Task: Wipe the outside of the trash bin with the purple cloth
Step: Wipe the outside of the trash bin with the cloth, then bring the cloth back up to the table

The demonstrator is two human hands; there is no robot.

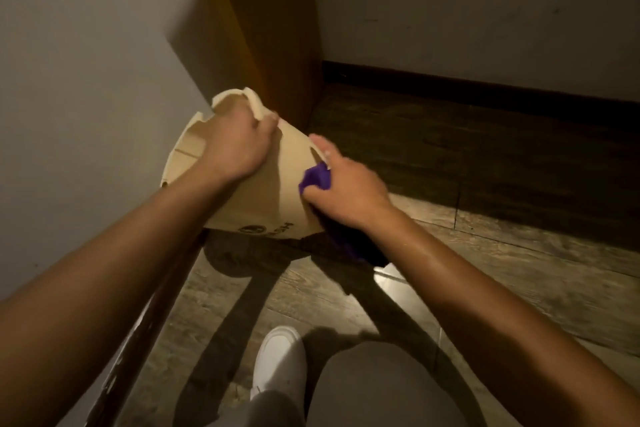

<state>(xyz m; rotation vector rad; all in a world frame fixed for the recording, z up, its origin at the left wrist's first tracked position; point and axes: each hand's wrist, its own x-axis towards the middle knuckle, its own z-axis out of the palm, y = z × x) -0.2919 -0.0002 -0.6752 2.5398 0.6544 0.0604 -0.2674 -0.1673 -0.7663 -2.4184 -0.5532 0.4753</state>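
Grey-trousered knee and white shoe sit lowest in the head view. Above the wooden floor, the left hand clenches the tilted beige plastic trash bin's rim while the right hand presses the bunched purple cloth against its side. Wiping seems underway; next the bin likely needs turning to reach unwiped sides.

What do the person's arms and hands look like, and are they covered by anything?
Both forearms are bare, with no sleeves in view. The left hand and the right hand wear no gloves, and I see no watch, ring or bracelet on either.
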